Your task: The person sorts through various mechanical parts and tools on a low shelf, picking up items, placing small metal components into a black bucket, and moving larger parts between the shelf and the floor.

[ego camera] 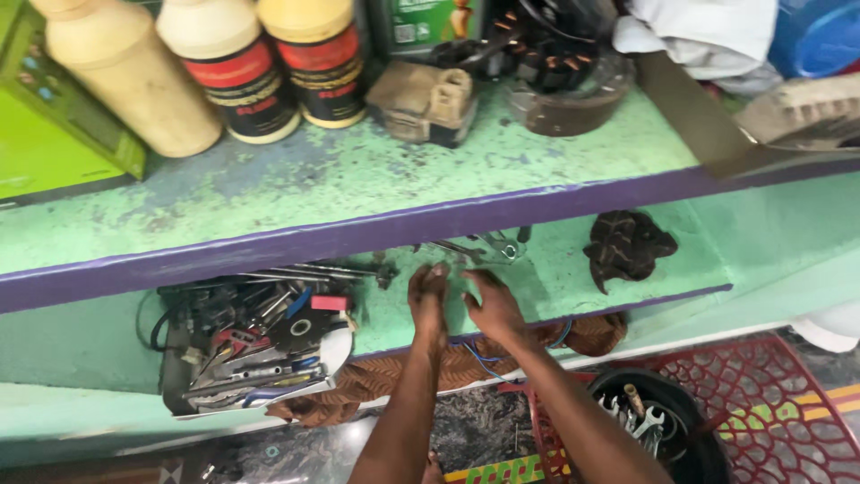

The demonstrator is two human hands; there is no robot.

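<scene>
Reaching both hands onto the lower shelf (573,269), my left hand (428,291) and right hand (491,305) look released near the spanners (497,246); fumbling blind could knock them off.

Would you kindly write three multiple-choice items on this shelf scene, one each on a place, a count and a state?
1. Where does the pile of tools lie?
A. Upper shelf
B. Lower shelf, left of both hands
C. In the red crate

2. How many bottles stand on the upper shelf?
A. One
B. Three
C. Five

3. What is the right hand doing?
A. Reaching onto the lower shelf beside the left hand
B. Gripping a bottle
C. Resting in the black bucket

Answers: 1 B, the tools lie under the purple edge; 2 B, three bottles in a row; 3 A, both hands lie on the green surface.
</scene>
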